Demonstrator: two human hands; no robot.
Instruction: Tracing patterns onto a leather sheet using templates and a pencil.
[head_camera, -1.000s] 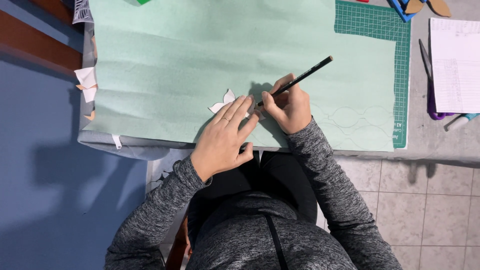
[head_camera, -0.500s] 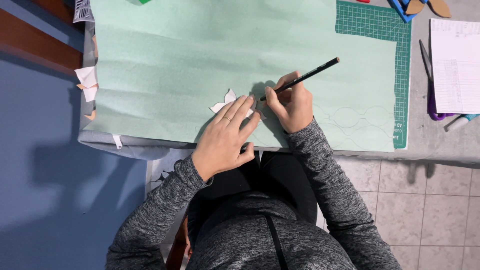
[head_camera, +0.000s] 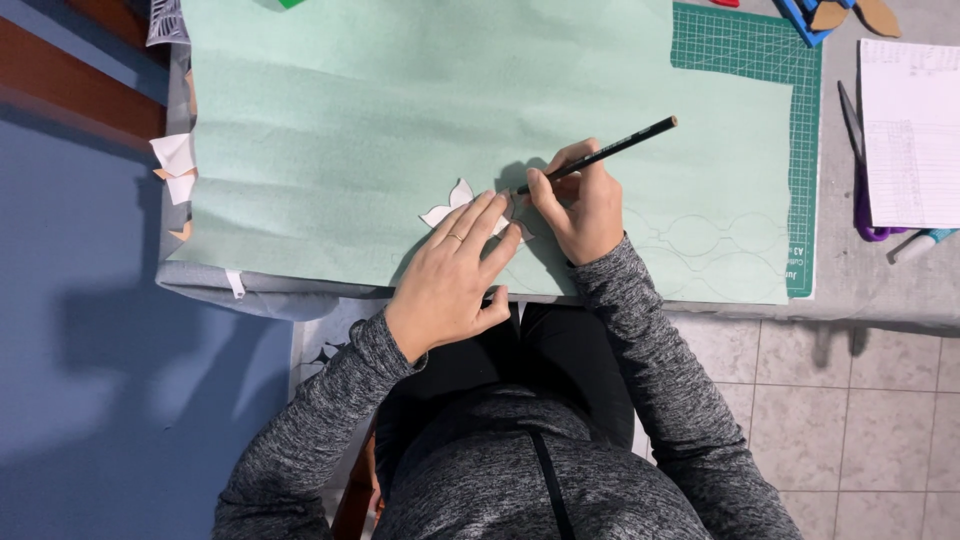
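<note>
The left hand lies flat, fingers spread, pressing a white paper cutout onto the pale green sheet near the surface's near edge. The right hand, just beside it, is clamped on a black pencil, tip at the cutout's edge; bare sheet stretches toward the far edge.

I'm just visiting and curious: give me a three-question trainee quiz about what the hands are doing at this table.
1. True or false: the right hand holds a black pencil.
2. What does the left hand press flat? A) white paper template B) purple-handled scissors C) lined notebook page
3. Fill in: the pale green paper sheet lies on a green cutting ____.

Key: 1 true; 2 A; 3 mat.
</note>
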